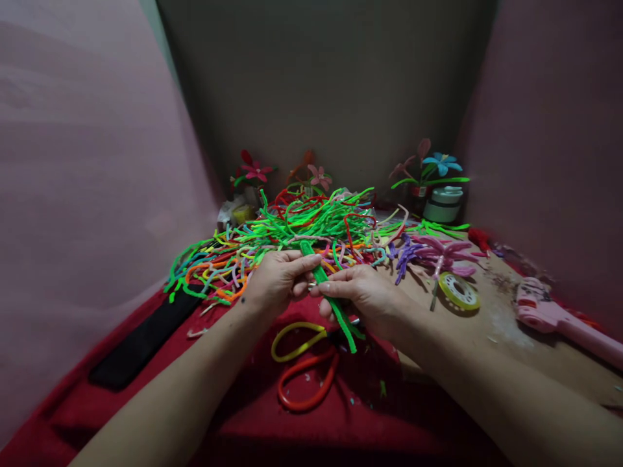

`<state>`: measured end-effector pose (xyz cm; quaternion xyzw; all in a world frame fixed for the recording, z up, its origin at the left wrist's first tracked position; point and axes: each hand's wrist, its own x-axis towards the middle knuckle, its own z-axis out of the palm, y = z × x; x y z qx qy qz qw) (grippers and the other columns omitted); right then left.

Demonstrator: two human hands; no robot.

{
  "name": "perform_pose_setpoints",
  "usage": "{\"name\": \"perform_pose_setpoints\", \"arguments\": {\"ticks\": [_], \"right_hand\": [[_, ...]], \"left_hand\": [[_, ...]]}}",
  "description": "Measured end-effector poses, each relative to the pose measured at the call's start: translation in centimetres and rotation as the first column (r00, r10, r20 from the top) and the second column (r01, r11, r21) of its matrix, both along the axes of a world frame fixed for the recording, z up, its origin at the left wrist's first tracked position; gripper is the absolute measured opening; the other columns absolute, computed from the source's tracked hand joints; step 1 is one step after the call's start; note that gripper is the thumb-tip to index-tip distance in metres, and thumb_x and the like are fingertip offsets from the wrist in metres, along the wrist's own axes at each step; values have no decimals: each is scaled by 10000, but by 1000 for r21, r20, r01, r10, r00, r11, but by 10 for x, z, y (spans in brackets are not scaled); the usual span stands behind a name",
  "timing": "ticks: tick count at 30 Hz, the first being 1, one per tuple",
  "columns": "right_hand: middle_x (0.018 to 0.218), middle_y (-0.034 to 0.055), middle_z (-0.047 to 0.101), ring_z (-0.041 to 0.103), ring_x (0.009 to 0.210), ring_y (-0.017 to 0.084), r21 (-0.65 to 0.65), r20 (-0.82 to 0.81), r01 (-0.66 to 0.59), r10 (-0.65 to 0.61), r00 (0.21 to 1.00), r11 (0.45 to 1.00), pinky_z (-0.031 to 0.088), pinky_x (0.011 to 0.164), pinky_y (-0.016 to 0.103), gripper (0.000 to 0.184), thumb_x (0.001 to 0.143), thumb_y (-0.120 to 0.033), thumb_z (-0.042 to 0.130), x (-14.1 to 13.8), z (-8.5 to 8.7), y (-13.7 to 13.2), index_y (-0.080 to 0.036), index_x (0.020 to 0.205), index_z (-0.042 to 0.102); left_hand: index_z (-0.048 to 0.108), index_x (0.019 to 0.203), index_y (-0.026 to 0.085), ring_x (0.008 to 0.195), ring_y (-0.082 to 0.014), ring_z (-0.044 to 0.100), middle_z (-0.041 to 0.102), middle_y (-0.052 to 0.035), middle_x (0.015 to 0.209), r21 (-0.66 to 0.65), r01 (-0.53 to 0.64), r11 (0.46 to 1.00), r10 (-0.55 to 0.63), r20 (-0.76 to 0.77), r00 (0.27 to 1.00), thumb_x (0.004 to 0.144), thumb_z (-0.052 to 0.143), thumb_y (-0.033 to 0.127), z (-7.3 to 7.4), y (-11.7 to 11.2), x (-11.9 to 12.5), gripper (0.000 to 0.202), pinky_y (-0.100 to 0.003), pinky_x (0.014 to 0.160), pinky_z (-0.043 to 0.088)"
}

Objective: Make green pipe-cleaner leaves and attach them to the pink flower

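My left hand (278, 277) and my right hand (359, 293) meet over a red cloth (146, 389), both pinched on a green pipe cleaner stem (341, 321) that runs slanted between them. Its upper end pokes out above my left fingers and its lower end hangs below my right hand. Just behind my hands lies a big heap of coloured pipe cleaners (302, 227), mostly green. Scissors with a yellow and a red handle loop (304, 366) lie on the cloth under my wrists.
A purple pipe-cleaner flower (438, 254) and a roll of green tape (458, 290) lie to the right. A pink glue gun (549, 314) sits at the far right. Finished flowers (256, 170) and a small white pot (442, 204) stand at the back. A black strip (146, 337) lies left.
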<state>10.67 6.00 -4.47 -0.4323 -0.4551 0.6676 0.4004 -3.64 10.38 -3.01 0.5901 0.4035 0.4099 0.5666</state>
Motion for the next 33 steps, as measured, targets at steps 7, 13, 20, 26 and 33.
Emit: {"name": "perform_pose_setpoints", "arguments": {"ticks": [7,13,20,26,33], "right_hand": [[516,39,628,542,391,101,-65,-30,-35,33,999,997,448,425,225,131,742,-122,529,-5,-5,1,-115,617,570],[518,28,634,588,432,119,-20,6,-20,20,1000,1000,497,486,252,152,773,-92,423,-7,-5,0,-150,664,512],[507,46,629,593,429,135,-57,-81,-59,54,995,997,480,459,249,146,781,-70,414,-5,-9,2,-121,733,542],[538,40,632,570,412,100,-89,-124,-38,27,992,995,463,435,204,112,817,-145,487,-2,-10,3,-112,733,552],[450,6,581,531,339,97,-112,-53,-56,50,997,992,428,354,192,157,787,-81,480,-3,-15,8,-106,647,545]], "left_hand": [[406,413,156,290,-42,323,395,50,324,261,-193,946,238,-157,958,695,620,329,0,2,-3,395,-188,321,211],[424,445,148,305,-38,325,403,60,341,181,-123,976,151,-151,977,663,654,341,-1,7,-6,372,-185,336,220],[532,562,130,346,-70,458,550,14,441,79,-39,996,43,-43,998,692,636,327,-4,8,-7,258,-183,354,333],[542,584,129,362,-87,481,562,7,450,73,-60,996,63,-48,997,667,658,353,-4,9,-7,265,-202,375,363],[413,430,149,305,-41,329,417,45,340,192,-128,973,153,-123,981,688,637,348,-5,10,-8,396,-189,331,220]]}}
